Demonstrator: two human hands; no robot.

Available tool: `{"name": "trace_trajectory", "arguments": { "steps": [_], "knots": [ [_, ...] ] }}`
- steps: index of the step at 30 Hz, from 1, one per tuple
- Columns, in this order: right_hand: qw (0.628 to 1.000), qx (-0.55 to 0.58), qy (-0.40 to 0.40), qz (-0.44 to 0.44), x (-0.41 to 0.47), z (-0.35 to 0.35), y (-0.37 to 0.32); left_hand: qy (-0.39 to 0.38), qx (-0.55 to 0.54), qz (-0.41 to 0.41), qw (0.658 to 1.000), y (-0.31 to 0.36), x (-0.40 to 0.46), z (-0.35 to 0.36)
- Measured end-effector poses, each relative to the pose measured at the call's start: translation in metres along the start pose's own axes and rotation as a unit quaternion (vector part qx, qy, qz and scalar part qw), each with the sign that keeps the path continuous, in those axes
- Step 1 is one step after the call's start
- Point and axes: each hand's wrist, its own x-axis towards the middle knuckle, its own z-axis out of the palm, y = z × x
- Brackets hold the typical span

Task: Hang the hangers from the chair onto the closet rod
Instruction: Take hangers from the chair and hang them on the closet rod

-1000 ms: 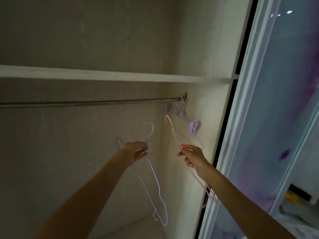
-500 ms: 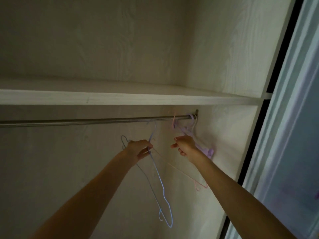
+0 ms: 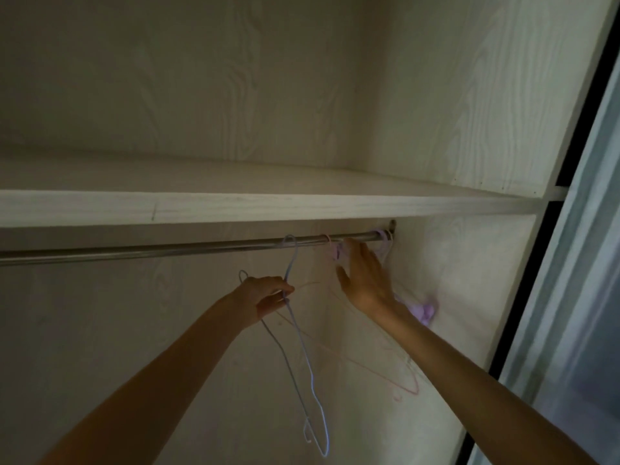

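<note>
Step in hand: hooking. Left hand (image 3: pixel 268 295) grips two blue wire hangers (image 3: pixel 310 380), one hook over the closet rod (image 3: pixel 141 249) above it. Right hand (image 3: pixel 364 280), fingers straight, touches the pink hanger (image 3: pixel 411 391) hooked just left of it. Purple hanger (image 3: pixel 426 310) hangs right. Count: four hangers. Next: probably release, hook the second blue.

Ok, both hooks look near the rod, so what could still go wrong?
The left hand grips two blue hangers; only one hook reaches the rod, so the other may drop on release. The pink hanger hangs tilted beside the open right hand and could tangle with the purple clip hanger.
</note>
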Motion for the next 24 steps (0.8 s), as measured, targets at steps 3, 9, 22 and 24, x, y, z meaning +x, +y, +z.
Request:
{"name": "trace_trajectory", "arguments": {
  "steps": [3,9,22,24],
  "knots": [
    [0.99,-0.047,0.042,-0.126,0.032,-0.003,-0.005,0.0,0.028,-0.005,1.0,0.001,0.004,0.002],
    [0.97,-0.135,0.078,-0.187,0.055,0.006,0.015,-0.018,0.066,0.007,0.998,-0.001,0.015,0.001],
    [0.932,-0.361,0.001,-0.037,0.056,-0.012,0.067,-0.029,0.061,-0.001,0.998,-0.009,0.013,0.008],
    [0.928,-0.37,-0.038,-0.025,0.055,-0.017,0.066,-0.03,0.065,0.001,0.997,-0.009,0.011,0.011]
  ]
}}
